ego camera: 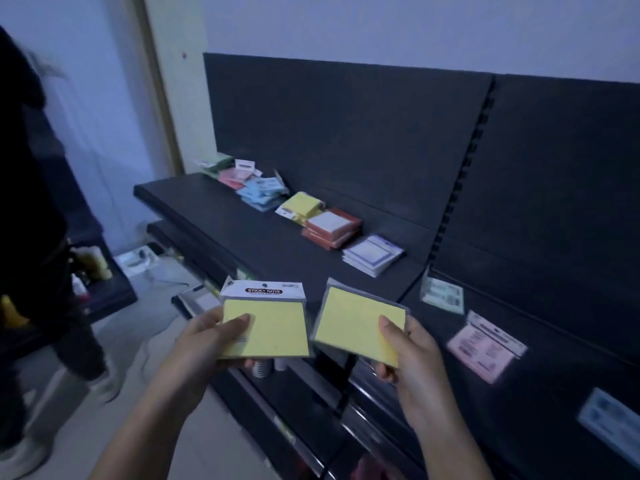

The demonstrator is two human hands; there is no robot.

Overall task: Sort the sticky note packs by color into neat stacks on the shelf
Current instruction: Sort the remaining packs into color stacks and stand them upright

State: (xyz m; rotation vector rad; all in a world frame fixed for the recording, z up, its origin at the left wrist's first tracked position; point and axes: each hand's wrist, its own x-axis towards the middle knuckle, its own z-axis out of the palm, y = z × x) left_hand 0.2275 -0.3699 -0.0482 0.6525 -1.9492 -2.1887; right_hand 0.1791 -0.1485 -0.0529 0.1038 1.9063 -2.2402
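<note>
**Two yellow packs in hand, bound for the yellow stack**

Your left hand (204, 344) pinches the left yellow pack (270, 327), thumb on top and fingers under, with its "STICKY NOTE" header pointing away. Your right hand (408, 355) clamps the right yellow pack (360, 323) the same way, tilted and just beside the first. Both hover over the front edge of the shelf (225, 216). You look mid-sort on yellow. The yellow stack (303, 204) lies at 12 o'clock from your hands, against the red stack (332, 225) at its 4 o'clock. The next move calls for reaching forward and squaring both packs onto it, headers matched. A green pack (443, 295), a pink pack (485, 348) and a blue pack (609, 420) lie loose at 3 to 4 o'clock, unsorted.
</note>
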